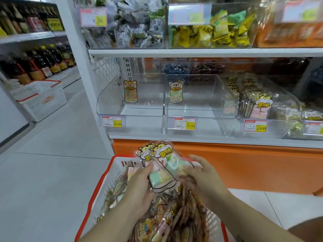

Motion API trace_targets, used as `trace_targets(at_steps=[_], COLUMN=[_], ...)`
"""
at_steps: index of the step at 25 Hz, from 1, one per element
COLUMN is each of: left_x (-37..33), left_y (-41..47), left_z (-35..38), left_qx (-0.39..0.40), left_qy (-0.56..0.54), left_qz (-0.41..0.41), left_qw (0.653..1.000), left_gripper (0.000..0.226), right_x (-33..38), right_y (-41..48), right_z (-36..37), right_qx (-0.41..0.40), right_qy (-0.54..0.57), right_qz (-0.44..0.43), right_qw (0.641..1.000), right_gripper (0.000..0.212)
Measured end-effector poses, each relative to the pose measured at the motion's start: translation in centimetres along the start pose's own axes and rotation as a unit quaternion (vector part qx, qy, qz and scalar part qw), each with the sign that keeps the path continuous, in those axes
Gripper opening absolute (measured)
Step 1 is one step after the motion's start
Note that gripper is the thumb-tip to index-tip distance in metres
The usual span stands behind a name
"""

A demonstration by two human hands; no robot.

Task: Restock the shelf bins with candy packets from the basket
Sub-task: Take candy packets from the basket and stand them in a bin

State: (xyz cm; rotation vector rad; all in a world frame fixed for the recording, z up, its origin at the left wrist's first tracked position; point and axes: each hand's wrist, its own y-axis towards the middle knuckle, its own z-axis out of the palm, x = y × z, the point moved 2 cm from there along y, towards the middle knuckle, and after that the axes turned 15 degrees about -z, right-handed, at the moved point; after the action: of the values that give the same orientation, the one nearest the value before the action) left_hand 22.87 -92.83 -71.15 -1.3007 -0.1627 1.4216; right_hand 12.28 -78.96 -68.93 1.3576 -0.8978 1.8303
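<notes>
Cellophane wrapped the candy packets (162, 165), a small bundle held just above the far end of the basket (104, 186). The left hand (139, 187) gripped the bundle's lower left side, thumb across the front, and the right hand (202, 173) clasped its right edge with fingers curled beneath. Other packets (183, 212) lay heaped in the basket below. They looked light and soft, marshmallow-like blocks in glossy film, so likely slippery against each other and prone to fan out; squeezing hard could crush them. A hold across the padded middle seemed safer than the thin printed tops. Two shelf bins (104, 102) stood nearly empty above and beyond the basket.
</notes>
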Motion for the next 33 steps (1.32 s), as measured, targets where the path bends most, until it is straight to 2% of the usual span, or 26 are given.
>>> trace_targets(at_steps=[5, 9, 11, 13, 14, 16, 17, 19, 21, 22, 24, 25, 29, 33], left_x=[-0.1, -0.1, 0.1, 0.3, 0.3, -0.1, -0.3, -0.9, -1.3, -1.4, -1.7, -1.9, -3.6, -5.4], left_y=[-0.2, -0.8, -0.9, -1.0, -1.0, -1.5, -1.6, -2.2, -2.6, -2.8, -2.9, -2.8, -2.4, -0.9], left_z=[-0.1, 0.2, 0.4, 0.7, 0.9, 1.8, 2.2, 3.7, 5.6, 7.0, 9.9, 11.4, 19.1, 26.9], left_qx=[-0.001, 0.002, 0.009, -0.018, -0.031, -0.037, -0.025, 0.009, 0.038, 0.057, 0.088, 0.095, 0.097, 0.082], left_qy=[0.049, 0.127, 0.184, 0.223, 0.241, 0.28, 0.282, 0.288, 0.304, 0.315, 0.339, 0.351, 0.427, 0.482], left_qz=[0.037, 0.054, 0.065, 0.096, 0.123, 0.168, 0.185, 0.219, 0.239, 0.243, 0.249, 0.248, 0.275, 0.333], left_qw=[0.998, 0.99, 0.981, 0.97, 0.962, 0.944, 0.941, 0.932, 0.921, 0.916, 0.903, 0.898, 0.856, 0.806], left_gripper=[0.037, 0.048, 0.066, 0.095, 0.103, 0.096, 0.084, 0.049, 0.039, 0.041, 0.051, 0.055, 0.05, 0.07], right_x=[0.0, 0.6, 1.2, 1.9, 2.1, 3.0, 3.7, 5.3, 6.8, 7.5, 8.9, 9.7, 12.7, 15.3], right_y=[0.0, 0.0, 0.0, -0.2, -0.2, -0.4, -0.3, 0.4, 1.2, 1.7, 2.5, 2.9, 4.6, 6.8], right_z=[0.3, 0.8, 0.8, 0.6, 0.2, -0.7, -1.4, -3.1, -4.9, -5.9, -8.1, -9.2, -14.0, -17.9], right_qx=[0.087, 0.132, 0.157, 0.169, 0.175, 0.179, 0.171, 0.149, 0.162, 0.172, 0.165, 0.152, 0.083, -0.032], right_qy=[-0.171, -0.247, -0.26, -0.279, -0.291, -0.307, -0.31, -0.278, -0.214, -0.188, -0.16, -0.162, -0.168, -0.17], right_qz=[-0.031, -0.069, -0.094, -0.121, -0.135, -0.164, -0.179, -0.182, -0.144, -0.129, -0.132, -0.146, -0.214, -0.3], right_qw=[0.981, 0.958, 0.948, 0.937, 0.931, 0.92, 0.918, 0.932, 0.952, 0.958, 0.964, 0.964, 0.959, 0.938], right_gripper=[0.033, 0.043, 0.046, 0.047, 0.047, 0.05, 0.051, 0.061, 0.08, 0.079, 0.053, 0.048, 0.053, 0.047])
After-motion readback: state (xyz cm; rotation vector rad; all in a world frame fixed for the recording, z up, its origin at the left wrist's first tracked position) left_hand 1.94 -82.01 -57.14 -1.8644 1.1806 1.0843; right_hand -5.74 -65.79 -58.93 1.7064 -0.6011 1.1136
